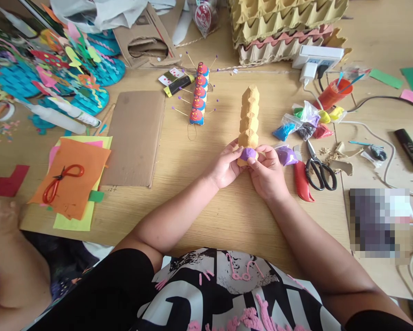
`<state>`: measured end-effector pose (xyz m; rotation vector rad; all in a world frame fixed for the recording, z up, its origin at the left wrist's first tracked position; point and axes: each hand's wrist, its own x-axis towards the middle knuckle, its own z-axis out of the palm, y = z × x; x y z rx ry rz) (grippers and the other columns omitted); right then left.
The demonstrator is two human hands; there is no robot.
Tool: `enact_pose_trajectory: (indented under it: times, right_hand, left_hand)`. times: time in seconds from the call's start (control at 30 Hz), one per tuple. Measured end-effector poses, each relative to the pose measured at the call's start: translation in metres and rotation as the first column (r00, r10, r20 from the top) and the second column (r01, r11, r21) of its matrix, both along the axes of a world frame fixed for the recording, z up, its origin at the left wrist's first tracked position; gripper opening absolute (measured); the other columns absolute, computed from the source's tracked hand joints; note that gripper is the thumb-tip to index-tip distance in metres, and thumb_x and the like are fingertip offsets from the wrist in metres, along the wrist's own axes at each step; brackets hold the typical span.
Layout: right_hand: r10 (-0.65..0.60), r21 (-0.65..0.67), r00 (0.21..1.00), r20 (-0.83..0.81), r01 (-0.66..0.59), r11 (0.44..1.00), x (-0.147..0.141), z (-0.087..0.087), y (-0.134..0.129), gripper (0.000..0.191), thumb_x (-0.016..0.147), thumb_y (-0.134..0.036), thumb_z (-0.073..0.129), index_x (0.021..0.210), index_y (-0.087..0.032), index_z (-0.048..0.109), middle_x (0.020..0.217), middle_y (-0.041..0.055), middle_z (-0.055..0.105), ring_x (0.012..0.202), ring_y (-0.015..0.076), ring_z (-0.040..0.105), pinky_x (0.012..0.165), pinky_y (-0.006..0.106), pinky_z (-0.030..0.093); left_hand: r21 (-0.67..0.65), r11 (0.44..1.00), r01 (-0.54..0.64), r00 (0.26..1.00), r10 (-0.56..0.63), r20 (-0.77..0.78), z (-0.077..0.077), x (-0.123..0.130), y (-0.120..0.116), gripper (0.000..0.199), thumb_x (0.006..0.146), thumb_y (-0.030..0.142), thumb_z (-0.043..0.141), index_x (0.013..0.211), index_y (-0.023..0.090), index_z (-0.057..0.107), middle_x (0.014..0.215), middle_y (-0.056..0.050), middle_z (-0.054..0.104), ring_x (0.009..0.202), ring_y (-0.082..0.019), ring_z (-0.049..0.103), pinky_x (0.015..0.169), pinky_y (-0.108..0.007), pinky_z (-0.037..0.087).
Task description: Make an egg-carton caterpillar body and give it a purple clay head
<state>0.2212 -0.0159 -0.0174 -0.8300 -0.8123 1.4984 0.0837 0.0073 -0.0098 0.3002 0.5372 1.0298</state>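
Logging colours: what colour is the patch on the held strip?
The patch is purple; head view.

I hold a mustard-yellow carton strip [249,110] with purple clay [249,153] over one bump. The second strip [199,94] wears red over blue, with purple-tipped sticks [180,111]. My shirt [209,294] is black, white and grey (big lettering, plus pink patterning). The table [192,214] shows pale brown wood grain; the cutter [301,185] is red, and an orange sheet [72,195] overlaps a yellow sheet [80,222].

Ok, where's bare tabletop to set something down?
Bare tabletop lies between the cardboard sheet and left hand, nearer than the painted strip, and between the forearms. It's crowded right of the right hand: purple packet, red-handled tool, scissors. Blue discs crowd the far left.
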Motion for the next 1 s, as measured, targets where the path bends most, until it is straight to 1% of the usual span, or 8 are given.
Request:
enact_pose_trajectory:
  times: [0.17,0.23,0.33,0.43,0.6,0.8,0.87,1.0]
  right_hand:
    - [0.029,0.015,0.999,-0.019,-0.029,0.999,0.0017,-0.0005,0.0002,0.046,0.076,-0.038,0.099,0.104,-0.034,0.063,0.089,-0.0061,0.078,0.094,0.0179,0.076,0.099,0.038,0.062]
    - [0.053,0.010,0.998,-0.018,-0.053,0.999,0.0032,-0.0003,0.0005,0.046,0.077,-0.039,0.098,0.106,-0.035,0.063,0.092,-0.0057,0.078,0.096,0.0179,0.075,0.097,0.038,0.061]
    - [0.092,-0.026,0.995,-0.040,-0.093,0.995,0.0055,0.0000,0.0012,0.045,0.078,-0.042,0.096,0.108,-0.035,0.064,0.096,-0.0052,0.078,0.093,0.0177,0.073,0.091,0.036,0.061]
    - [0.097,-0.033,0.993,-0.063,-0.099,0.995,0.0060,-0.0007,0.0018,0.041,0.079,-0.043,0.095,0.105,-0.035,0.065,0.094,-0.0062,0.077,0.089,0.0159,0.072,0.087,0.033,0.060]
    - [0.066,-0.008,0.998,-0.017,-0.066,0.998,0.0040,-0.0031,0.0016,0.041,0.080,-0.043,0.095,0.104,-0.034,0.063,0.095,-0.0060,0.076,0.090,0.0154,0.072,0.090,0.032,0.059]
    - [0.049,-0.007,0.999,-0.022,-0.050,0.999,0.0033,-0.0029,0.0012,0.047,0.077,-0.041,0.098,0.103,-0.034,0.060,0.095,-0.0056,0.077,0.095,0.0168,0.074,0.090,0.033,0.059]
    - [0.050,-0.006,0.998,-0.025,-0.050,0.999,0.0032,-0.0029,0.0014,0.047,0.076,-0.041,0.098,0.102,-0.034,0.060,0.094,-0.0057,0.077,0.094,0.0167,0.074,0.090,0.033,0.059]
    - [0.053,-0.010,0.999,-0.002,-0.053,0.999,0.0039,-0.0031,0.0020,0.048,0.076,-0.043,0.098,0.102,-0.034,0.059,0.095,-0.0050,0.078,0.094,0.0178,0.074,0.090,0.035,0.060]
  left_hand:
    - [0.010,1.000,0.001,1.000,-0.001,0.018,0.0000,-0.0011,0.0003,0.034,0.090,0.015,0.080,0.122,0.024,0.072,0.106,0.000,0.080,0.087,-0.012,0.073,0.075,-0.023,0.052]
    - [-0.005,1.000,-0.004,1.000,0.004,0.009,0.0001,-0.0012,0.0004,0.033,0.090,0.015,0.079,0.121,0.024,0.072,0.105,0.000,0.080,0.086,-0.012,0.073,0.074,-0.024,0.052]
    - [-0.017,1.000,-0.013,1.000,0.013,0.008,0.0005,-0.0009,0.0008,0.035,0.093,0.016,0.077,0.126,0.026,0.071,0.103,0.000,0.079,0.085,-0.012,0.073,0.072,-0.024,0.051]
    - [-0.019,1.000,-0.023,1.000,0.023,0.018,0.0015,0.0000,0.0007,0.041,0.094,0.014,0.075,0.132,0.028,0.070,0.102,0.001,0.080,0.084,-0.012,0.073,0.071,-0.023,0.051]
    - [-0.032,0.999,-0.023,1.000,0.023,-0.006,0.0023,0.0013,-0.0001,0.044,0.092,0.013,0.077,0.133,0.028,0.070,0.103,0.001,0.080,0.086,-0.012,0.073,0.077,-0.024,0.052]
    - [-0.026,1.000,-0.015,1.000,0.016,0.011,-0.0016,0.0002,0.0007,0.035,0.091,0.014,0.078,0.124,0.025,0.073,0.103,0.000,0.080,0.088,-0.012,0.074,0.076,-0.024,0.052]
    - [-0.028,1.000,-0.013,1.000,0.013,0.018,-0.0022,0.0000,0.0008,0.036,0.092,0.015,0.077,0.126,0.025,0.072,0.103,0.000,0.080,0.088,-0.012,0.074,0.076,-0.024,0.052]
    - [-0.056,0.998,-0.021,1.000,0.022,0.010,-0.0007,0.0002,0.0008,0.046,0.093,0.015,0.076,0.136,0.029,0.069,0.103,0.001,0.080,0.088,-0.013,0.075,0.076,-0.024,0.054]
